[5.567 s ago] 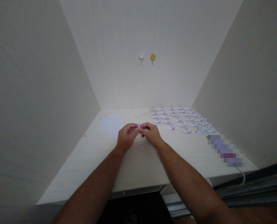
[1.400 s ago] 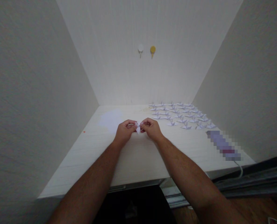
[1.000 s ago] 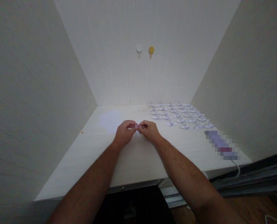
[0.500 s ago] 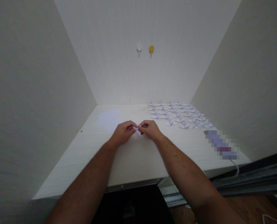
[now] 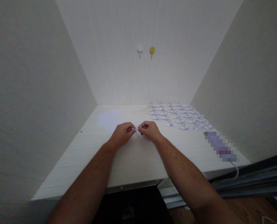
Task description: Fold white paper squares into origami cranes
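Between my two hands is a small piece of folded white paper (image 5: 138, 133), held just above the middle of the table. My left hand (image 5: 123, 133) pinches its left side between thumb and forefinger. From the right, my right hand (image 5: 150, 130) grips the other side in a like pinch. The fingertips cover much of the paper, so its exact folds cannot be made out. Several folded white paper cranes (image 5: 179, 120) stand in rows at the back right of the table, beyond my right hand.
White paper sheets (image 5: 109, 119) lie at the back left of the white table (image 5: 138, 165). A blurred-out flat object (image 5: 220, 146) with a white cable (image 5: 236, 171) rests near the right edge. A small orange bit (image 5: 81, 131) lies left. Two hooks, white (image 5: 140, 48) and yellow (image 5: 152, 50), hang on the back wall.
My fingertips have moved slightly apart, and more of the paper shows between them. Both hands keep their pinch; the view has shifted a little.
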Motion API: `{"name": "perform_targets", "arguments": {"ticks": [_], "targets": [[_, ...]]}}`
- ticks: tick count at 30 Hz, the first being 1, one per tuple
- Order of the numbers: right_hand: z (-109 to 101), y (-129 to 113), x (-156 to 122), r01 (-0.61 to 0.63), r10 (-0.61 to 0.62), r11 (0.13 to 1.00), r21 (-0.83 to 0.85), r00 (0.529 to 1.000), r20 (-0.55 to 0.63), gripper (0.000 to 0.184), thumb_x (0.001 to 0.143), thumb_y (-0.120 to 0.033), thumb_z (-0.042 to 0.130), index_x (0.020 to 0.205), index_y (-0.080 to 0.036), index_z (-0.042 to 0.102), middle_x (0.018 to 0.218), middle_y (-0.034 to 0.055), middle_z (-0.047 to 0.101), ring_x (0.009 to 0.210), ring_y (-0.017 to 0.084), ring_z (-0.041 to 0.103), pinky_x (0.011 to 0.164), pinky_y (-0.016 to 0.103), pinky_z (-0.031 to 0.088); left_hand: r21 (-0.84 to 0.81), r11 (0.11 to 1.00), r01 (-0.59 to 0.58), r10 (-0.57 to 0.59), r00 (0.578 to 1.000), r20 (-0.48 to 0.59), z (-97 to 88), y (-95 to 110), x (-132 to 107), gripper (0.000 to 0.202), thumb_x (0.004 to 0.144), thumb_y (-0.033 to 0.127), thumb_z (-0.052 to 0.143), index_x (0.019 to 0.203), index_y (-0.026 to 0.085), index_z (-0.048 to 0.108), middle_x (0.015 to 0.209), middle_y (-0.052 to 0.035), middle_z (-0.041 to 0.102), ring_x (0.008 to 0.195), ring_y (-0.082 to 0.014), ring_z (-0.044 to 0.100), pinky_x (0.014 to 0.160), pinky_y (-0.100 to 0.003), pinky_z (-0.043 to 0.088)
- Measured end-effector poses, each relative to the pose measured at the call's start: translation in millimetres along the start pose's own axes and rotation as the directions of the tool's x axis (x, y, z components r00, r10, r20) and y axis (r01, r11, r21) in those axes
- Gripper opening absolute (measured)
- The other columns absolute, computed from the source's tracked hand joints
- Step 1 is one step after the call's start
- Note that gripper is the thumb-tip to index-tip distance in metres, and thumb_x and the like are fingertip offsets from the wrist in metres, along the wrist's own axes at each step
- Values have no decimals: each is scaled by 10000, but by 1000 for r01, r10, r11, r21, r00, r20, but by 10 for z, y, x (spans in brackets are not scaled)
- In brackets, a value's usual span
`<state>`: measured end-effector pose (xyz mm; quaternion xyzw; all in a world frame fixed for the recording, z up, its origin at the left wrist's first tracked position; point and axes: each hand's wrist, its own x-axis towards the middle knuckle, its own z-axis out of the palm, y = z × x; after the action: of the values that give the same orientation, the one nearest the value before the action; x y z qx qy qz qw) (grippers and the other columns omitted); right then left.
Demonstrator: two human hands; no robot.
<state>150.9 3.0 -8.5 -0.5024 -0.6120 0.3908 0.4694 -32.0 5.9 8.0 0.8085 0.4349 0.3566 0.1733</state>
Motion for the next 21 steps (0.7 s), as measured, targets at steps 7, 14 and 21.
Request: {"name": "perform_targets", "arguments": {"ticks": [7,14,21], "targets": [[8,-49,-43,111,-113,981,-159,994,-1,92,703,-240,653,731,-160,689,636,11,672,571,112,585,545,210,431,9,999,42,-42,998,-40,20,44,9,115,748,226,585,704,219,691,632,-11,666,624,-168,594,631,-278,448],[-4,-52,-34,110,-118,977,-182,992,-35,93,714,-247,639,726,-163,679,653,13,670,592,117,583,572,219,439,-228,948,222,-242,968,-65,50,27,17,115,710,300,664,763,203,693,675,-21,708,646,-177,656,636,-287,497],[3,-27,-32,106,-113,982,-159,993,-40,118,722,-275,635,727,-161,665,621,10,659,564,116,586,552,218,433,-257,947,194,-214,976,-50,40,49,18,145,667,313,719,765,206,712,675,-16,707,635,-167,649,621,-278,497]]}}
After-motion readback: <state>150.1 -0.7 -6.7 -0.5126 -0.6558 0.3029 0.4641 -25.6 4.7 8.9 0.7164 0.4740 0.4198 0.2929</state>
